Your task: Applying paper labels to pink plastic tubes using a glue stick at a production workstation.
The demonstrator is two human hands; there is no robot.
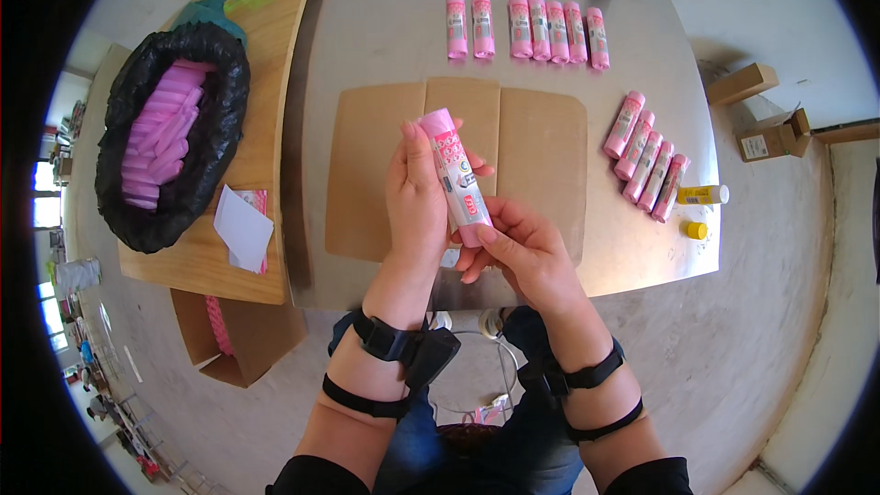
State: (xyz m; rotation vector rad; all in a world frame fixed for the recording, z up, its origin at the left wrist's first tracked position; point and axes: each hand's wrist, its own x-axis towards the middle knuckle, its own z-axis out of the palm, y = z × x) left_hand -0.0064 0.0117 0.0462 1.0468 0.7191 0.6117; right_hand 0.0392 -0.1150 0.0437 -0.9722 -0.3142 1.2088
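Note:
A pink roll of plastic bags (456, 174) with a printed paper label is held between both hands, tilted, above a flattened cardboard sheet (367, 183). My left hand (414, 197) wraps its upper part, thumb along the left side and fingertips showing on the right. At the lower end, my right hand (522, 247) grips the roll with thumb and fingers. Several labelled pink rolls (539, 29) stand in a row at the far side of the metal table (385, 46). More rolls (646, 156) lie slanted in a group to the right.
A yellow glue stick (701, 194) and its yellow cap (697, 230) are near the right edge. On the wooden table at left sit a black-lined container (108, 142) of unlabelled pink rolls and a stack of paper labels (244, 229). Below is an open cardboard box (266, 348).

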